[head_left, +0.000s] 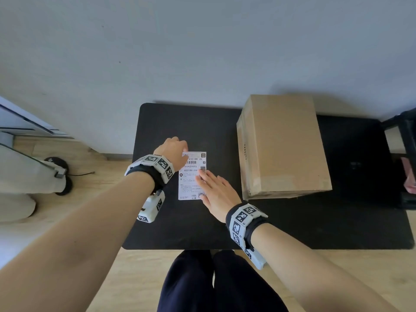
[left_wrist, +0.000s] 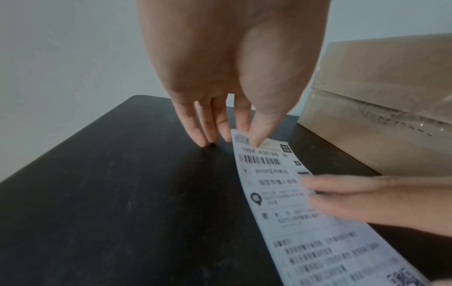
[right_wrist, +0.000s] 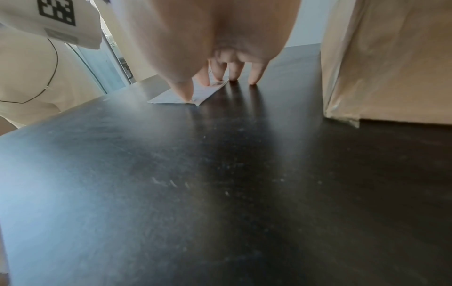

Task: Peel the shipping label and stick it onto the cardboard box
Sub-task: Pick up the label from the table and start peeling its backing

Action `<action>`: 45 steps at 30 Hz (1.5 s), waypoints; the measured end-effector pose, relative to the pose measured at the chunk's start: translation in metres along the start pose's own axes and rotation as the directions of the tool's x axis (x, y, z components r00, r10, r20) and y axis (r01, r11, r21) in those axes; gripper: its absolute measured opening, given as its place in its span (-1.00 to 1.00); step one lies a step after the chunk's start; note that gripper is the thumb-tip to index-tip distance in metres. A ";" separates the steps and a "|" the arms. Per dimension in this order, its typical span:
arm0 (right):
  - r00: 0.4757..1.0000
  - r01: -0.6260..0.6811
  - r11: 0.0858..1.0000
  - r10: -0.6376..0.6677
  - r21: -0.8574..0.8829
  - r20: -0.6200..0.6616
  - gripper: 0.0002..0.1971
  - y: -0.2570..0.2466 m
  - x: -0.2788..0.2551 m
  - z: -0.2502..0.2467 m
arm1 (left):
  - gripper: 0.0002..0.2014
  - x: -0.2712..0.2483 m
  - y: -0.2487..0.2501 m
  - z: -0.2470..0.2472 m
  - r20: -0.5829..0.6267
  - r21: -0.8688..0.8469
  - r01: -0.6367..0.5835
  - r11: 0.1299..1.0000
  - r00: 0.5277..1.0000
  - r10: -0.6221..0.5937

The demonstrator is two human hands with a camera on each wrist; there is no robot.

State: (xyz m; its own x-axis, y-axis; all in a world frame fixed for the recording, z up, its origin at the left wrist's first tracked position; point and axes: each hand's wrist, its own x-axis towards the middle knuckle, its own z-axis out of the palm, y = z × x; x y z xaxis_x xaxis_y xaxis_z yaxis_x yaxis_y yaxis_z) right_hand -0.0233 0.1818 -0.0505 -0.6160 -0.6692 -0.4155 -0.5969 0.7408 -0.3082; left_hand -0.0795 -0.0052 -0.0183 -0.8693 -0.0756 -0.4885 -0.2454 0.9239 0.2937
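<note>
A white printed shipping label (head_left: pixel 191 179) lies flat on the black table (head_left: pixel 180 228), left of the brown cardboard box (head_left: pixel 283 147). My left hand (head_left: pixel 180 152) reaches down onto the label's far left corner. In the left wrist view its thumb and index finger (left_wrist: pixel 249 139) pinch that corner of the label (left_wrist: pixel 274 185), while the other fingertips touch the table. My right hand (head_left: pixel 209 179) lies flat with straight fingers on the label's right edge. The right wrist view shows its thumb and fingers (right_wrist: pixel 205 85) pressing the label (right_wrist: pixel 171 96), with the box (right_wrist: pixel 391 67) close on the right.
The table stands against a white wall. The box (left_wrist: pixel 381 106) fills the table's middle right. A dark rack (head_left: pixel 403 158) stands off the right end. On the wooden floor to the left is a white stand with black wheels (head_left: pixel 60 174). My legs (head_left: pixel 213 282) are at the near edge.
</note>
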 end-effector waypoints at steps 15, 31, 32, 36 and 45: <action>0.991 -0.042 0.972 0.070 0.232 -0.111 -0.52 -0.026 -0.019 -0.096 | -0.85 -0.061 0.016 -0.066 -0.111 -0.287 0.030 0.957 0.992 -0.064; 0.905 0.061 0.817 0.198 0.574 -0.377 -0.71 -0.005 -0.047 -0.217 | -0.81 -0.097 0.102 -0.136 -0.261 -0.674 -0.166 0.720 0.965 -0.021; 0.902 0.065 0.808 0.203 0.585 -0.381 -0.70 -0.001 -0.048 -0.218 | -0.81 -0.096 0.108 -0.136 -0.261 -0.685 -0.171 0.708 0.965 -0.020; 0.890 0.068 0.767 0.242 0.638 -0.387 -0.66 0.010 -0.055 -0.221 | -0.78 -0.096 0.127 -0.135 -0.266 -0.722 -0.188 0.666 0.964 -0.015; 0.848 0.121 0.727 0.279 0.676 -0.451 -0.76 0.031 -0.071 -0.224 | -0.84 -0.100 0.151 -0.134 -0.268 -0.699 -0.226 0.678 0.962 0.045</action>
State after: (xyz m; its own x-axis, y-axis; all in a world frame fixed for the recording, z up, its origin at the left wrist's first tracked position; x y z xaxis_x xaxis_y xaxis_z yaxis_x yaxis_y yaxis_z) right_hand -0.1136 0.2393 0.1612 -0.9206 -0.3871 -0.0520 -0.1606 0.4965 -0.8531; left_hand -0.0873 0.0919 0.1853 -0.9625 -0.1315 -0.2371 -0.2699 0.3812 0.8842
